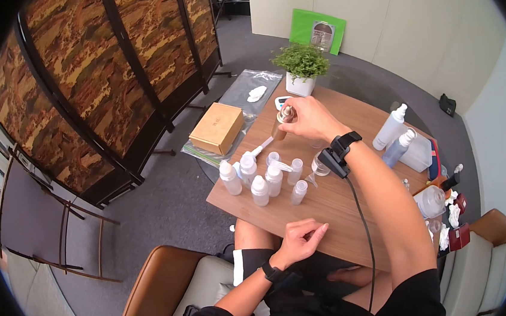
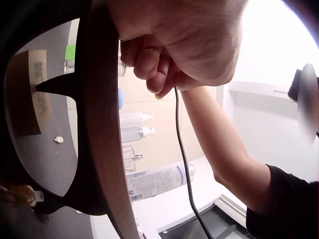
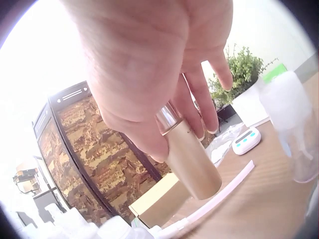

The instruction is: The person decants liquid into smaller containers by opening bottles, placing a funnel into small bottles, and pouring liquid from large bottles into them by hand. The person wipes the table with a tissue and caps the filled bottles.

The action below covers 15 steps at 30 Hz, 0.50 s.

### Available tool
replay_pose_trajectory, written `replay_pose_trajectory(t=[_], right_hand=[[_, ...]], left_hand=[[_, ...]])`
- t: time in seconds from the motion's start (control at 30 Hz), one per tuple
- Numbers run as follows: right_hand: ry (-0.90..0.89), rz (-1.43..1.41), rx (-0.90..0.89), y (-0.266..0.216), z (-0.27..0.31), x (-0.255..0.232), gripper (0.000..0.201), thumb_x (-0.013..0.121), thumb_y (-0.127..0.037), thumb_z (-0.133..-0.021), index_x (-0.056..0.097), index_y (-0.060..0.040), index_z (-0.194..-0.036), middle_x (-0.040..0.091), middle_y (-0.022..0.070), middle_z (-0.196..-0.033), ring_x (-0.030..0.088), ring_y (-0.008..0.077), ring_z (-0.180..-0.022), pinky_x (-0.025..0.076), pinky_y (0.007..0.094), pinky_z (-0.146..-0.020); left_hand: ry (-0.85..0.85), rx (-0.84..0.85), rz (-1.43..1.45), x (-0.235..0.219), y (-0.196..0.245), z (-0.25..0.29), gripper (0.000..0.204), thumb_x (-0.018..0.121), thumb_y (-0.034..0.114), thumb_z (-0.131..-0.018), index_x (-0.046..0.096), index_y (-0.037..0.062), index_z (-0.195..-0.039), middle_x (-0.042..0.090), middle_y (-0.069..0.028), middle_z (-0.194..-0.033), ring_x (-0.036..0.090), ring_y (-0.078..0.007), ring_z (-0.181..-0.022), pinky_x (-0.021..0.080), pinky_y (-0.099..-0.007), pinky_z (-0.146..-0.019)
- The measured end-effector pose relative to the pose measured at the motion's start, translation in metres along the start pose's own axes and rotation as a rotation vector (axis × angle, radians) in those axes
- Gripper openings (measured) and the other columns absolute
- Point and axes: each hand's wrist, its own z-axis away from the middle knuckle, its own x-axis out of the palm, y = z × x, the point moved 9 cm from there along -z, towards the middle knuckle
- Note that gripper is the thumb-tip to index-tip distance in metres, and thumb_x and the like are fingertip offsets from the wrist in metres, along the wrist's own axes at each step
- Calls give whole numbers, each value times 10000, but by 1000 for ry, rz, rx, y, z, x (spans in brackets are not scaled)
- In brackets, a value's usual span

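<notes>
My right hand (image 1: 315, 120) grips a gold bottle (image 3: 194, 162) with a shiny collar by its upper part, between thumb and fingers. In the right wrist view the bottle leans, its base over the tabletop. Below it lies a long pale plastic tube (image 3: 219, 199). Several small translucent bottles stand nearby, among them a white-capped squeeze bottle (image 1: 230, 178) and an uncapped one (image 1: 299, 193). A glass jar (image 1: 321, 166) stands below my right wrist. My left hand (image 1: 301, 240) is at the table's front edge, fingers loosely curled, holding nothing.
A white digital timer (image 3: 246, 141), a potted plant (image 1: 301, 72) and a cardboard box (image 1: 217, 128) lie beyond. On the right are a spray bottle (image 1: 390, 126), a pump bottle (image 1: 399, 148), a clear plastic box (image 1: 416, 153) and crumpled tissues (image 1: 454, 215). A cable (image 1: 365, 219) hangs from my right wrist.
</notes>
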Motion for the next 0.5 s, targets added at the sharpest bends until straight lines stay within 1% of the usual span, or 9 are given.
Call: replay_pose_trajectory(t=[0.03, 0.07, 0.17, 0.2, 0.33, 0.4, 0.43, 0.47, 0.5], right_hand=[[78, 27, -26, -4, 3, -15, 415, 860, -273, -792, 722, 11, -1062, 758, 200, -902, 741, 360, -858, 584, 429, -802], [49, 30, 30, -1, 5, -21, 487, 846, -307, -748, 730, 19, -1091, 761, 202, -964, 741, 361, -916, 591, 429, -838], [82, 11, 67, -4, 21, -51, 463, 836, -313, -754, 721, 23, -1050, 760, 208, -938, 742, 366, -881, 589, 435, -816], [93, 15, 72, -6, 28, -59, 463, 836, -313, -754, 721, 23, -1050, 760, 208, -938, 742, 366, -881, 589, 435, -816], [223, -42, 116, -24, 83, -98, 386, 817, -317, -766, 701, 2, -950, 752, 201, -853, 737, 378, -812, 584, 449, -768], [285, -45, 152, -39, 122, -111, 354, 802, -313, -772, 691, -10, -917, 737, 197, -797, 727, 394, -771, 579, 458, -729], [313, -15, 112, -45, 141, -113, 342, 804, -295, -772, 690, -8, -920, 733, 198, -801, 719, 405, -766, 578, 465, -717], [337, 6, 101, -48, 162, -112, 335, 821, -263, -774, 689, -8, -946, 729, 172, -810, 717, 362, -775, 572, 443, -719], [359, 25, 96, -52, 185, -109, 334, 838, -231, -775, 687, -8, -973, 725, 147, -819, 715, 319, -783, 566, 420, -721]], left_hand=[[-1, 5, -7, 1, 0, 0, 142, 734, 55, -956, 747, -29, -842, 592, -95, -624, 496, -167, -500, 364, -316, -490], [8, 23, -9, 2, -1, 1, 155, 733, 70, -966, 743, -34, -851, 542, -87, -607, 464, -167, -497, 359, -327, -488], [22, 40, -6, 2, 5, -1, 156, 732, 73, -968, 746, -32, -853, 547, -86, -608, 474, -169, -499, 364, -327, -491], [-6, 18, -61, 2, 4, -1, 170, 726, 77, -970, 751, -19, -832, 627, -84, -634, 566, -166, -529, 415, -315, -513], [3, 23, -106, 4, 0, 1, 192, 719, 78, -976, 745, -15, -810, 645, -65, -636, 588, -158, -545, 442, -305, -531], [5, 50, -140, 5, 11, 2, 107, 728, 57, -960, 748, -15, -884, 667, -82, -703, 618, -168, -593, 471, -300, -566], [18, 62, -146, 7, 23, 1, 69, 732, 46, -951, 749, -14, -920, 674, -90, -732, 631, -175, -617, 482, -301, -583], [44, 178, -190, 7, 38, 2, 76, 748, 43, -936, 742, -1, -999, 647, -96, -758, 590, -186, -607, 457, -313, -557], [59, 226, -218, 7, 48, 3, 113, 742, 7, -922, 730, -20, -1030, 666, -117, -815, 627, -194, -671, 502, -310, -621]])
